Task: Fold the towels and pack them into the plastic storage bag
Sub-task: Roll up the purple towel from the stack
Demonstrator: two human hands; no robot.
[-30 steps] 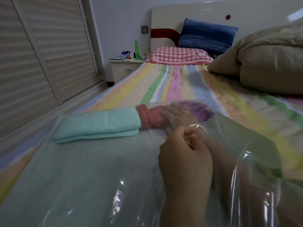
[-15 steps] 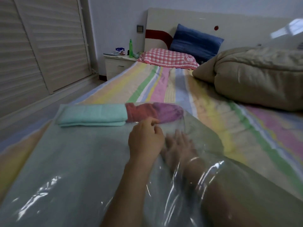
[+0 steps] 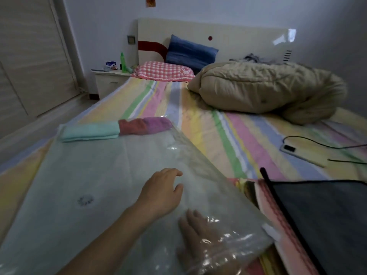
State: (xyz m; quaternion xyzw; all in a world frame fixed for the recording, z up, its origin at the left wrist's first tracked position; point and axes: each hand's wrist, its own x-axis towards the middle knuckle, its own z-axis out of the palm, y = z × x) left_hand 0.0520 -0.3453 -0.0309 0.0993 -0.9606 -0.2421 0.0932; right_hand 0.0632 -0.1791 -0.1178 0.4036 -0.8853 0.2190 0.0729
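Observation:
A large clear plastic storage bag [image 3: 99,185] lies flat on the striped bed. At its far end three folded towels sit in a row: mint green [image 3: 89,132], red [image 3: 132,126] and purple [image 3: 156,124]. The red and purple ones show through the plastic. Whether the mint one is inside I cannot tell. My left hand [image 3: 160,193] rests on top of the bag with relaxed, spread fingers. My right hand [image 3: 198,235] is inside the bag near its opening, flat and visible through the film, holding nothing.
A bunched beige duvet [image 3: 268,90] fills the far right of the bed. A phone with a black cable [image 3: 289,148] lies at the right. A dark mesh panel [image 3: 327,215] on pink cloth sits beside the bag. A nightstand [image 3: 111,80] and wardrobe doors stand at the left.
My right hand has drawn back from the towels toward the bag's opening. My left hand has released its pinch on the plastic and now lies open on top. The view has tilted up.

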